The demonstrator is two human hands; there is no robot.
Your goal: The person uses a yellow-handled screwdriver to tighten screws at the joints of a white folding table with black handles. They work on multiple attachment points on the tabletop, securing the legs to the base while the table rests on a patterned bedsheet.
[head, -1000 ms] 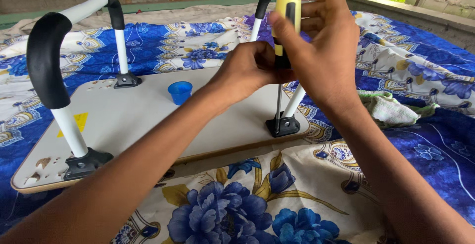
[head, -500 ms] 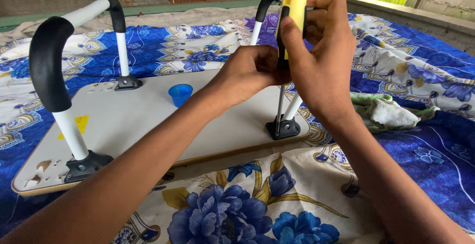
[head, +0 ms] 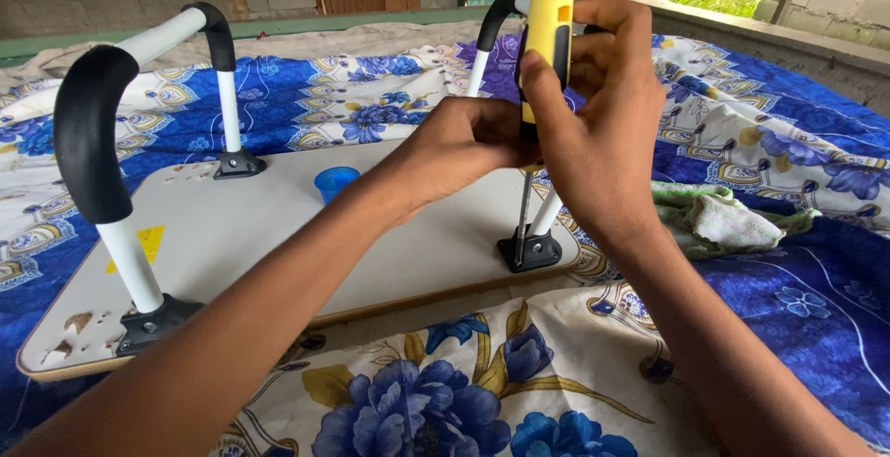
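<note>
- The right hand (head: 603, 133) was wrapped around the yellow screwdriver (head: 547, 40), held upright; the left hand (head: 464, 146) pinched its lower handle.
- Its shaft ran down to the black leg bracket (head: 530, 250) on the upturned white table (head: 278, 234); the step looked like driving a bracket screw.
- A steady downward press with straight turning seemed called for; a blue cap (head: 336, 182) sat well apart.

Both forearms reach in from the near edge and meet toward the far right. The left hand (head: 464, 146) comes across from the near left, its fingers curled shut in a loose fist. The right hand (head: 593, 114) rises from the near right, wrist bent, thumb and fingers closed in a grip just beside the left, touching it
</note>
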